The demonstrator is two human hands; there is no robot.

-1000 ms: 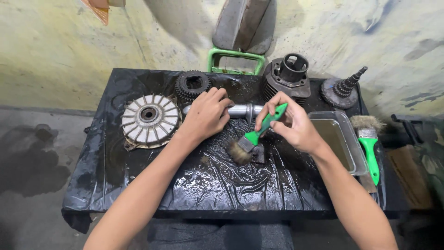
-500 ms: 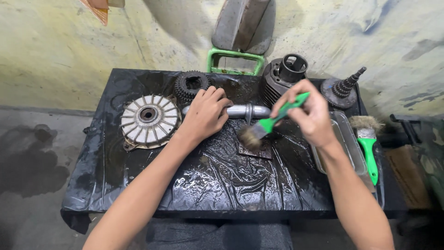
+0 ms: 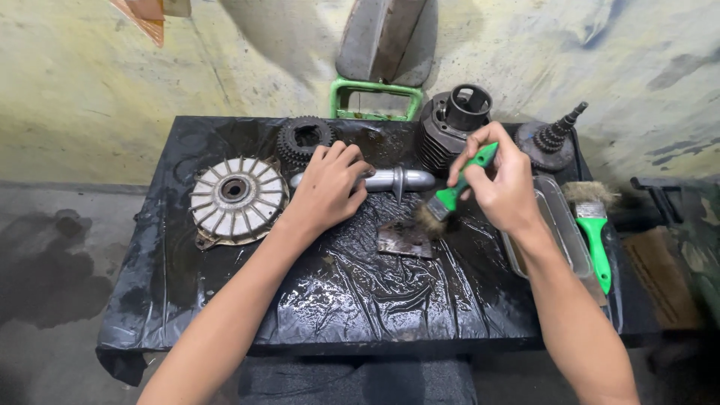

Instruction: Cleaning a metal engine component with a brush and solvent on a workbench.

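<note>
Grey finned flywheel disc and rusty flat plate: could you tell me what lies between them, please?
Head view: only the left forearm crossing wet black plastic sheeting; no other part lies there.

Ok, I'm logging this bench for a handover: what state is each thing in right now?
Left hand: pressed on the metal shaft, which lies flat.
Right hand: gripping the green brush, bristles down by the shaft.
Spare green brush: lying unused at right.
Finned rotor: lying flat.
Cylinder: upright.
Black sheet: wet, shiny.
</note>
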